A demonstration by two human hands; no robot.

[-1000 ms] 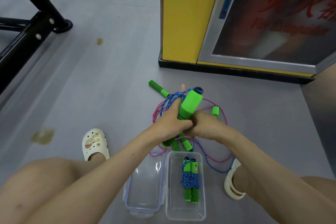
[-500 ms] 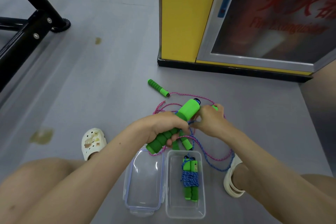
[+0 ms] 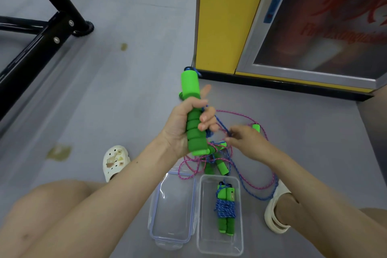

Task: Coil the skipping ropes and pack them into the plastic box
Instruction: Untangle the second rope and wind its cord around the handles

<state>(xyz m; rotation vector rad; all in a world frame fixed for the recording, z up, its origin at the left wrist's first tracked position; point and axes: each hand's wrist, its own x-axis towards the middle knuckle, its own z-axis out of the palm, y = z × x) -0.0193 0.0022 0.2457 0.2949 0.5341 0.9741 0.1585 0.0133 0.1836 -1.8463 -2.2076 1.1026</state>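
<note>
My left hand (image 3: pixel 184 125) grips a pair of green foam handles (image 3: pixel 192 111) held upright above the floor. A blue rope (image 3: pixel 222 126) runs from them to my right hand (image 3: pixel 245 140), which pinches it. Loose pink rope (image 3: pixel 240 115) and more blue rope (image 3: pixel 255 195) lie tangled on the grey floor with other green handles (image 3: pixel 222 166). The clear plastic box (image 3: pixel 238 243) sits on the floor near my knees and holds one coiled blue rope bundle (image 3: pixel 225 209) with green handles.
The box lid (image 3: pixel 155 226) lies upturned left of the box. My feet in white clogs (image 3: pixel 115 161) (image 3: pixel 276 213) flank the pile. A yellow fire-extinguisher cabinet (image 3: pixel 222 16) stands behind, and a black gym-bench frame (image 3: pixel 41 40) crosses the left side.
My left hand has raised and turned the green handles from tilted to upright. My right hand has drawn away to the right, pulling the blue rope out from the handles.
</note>
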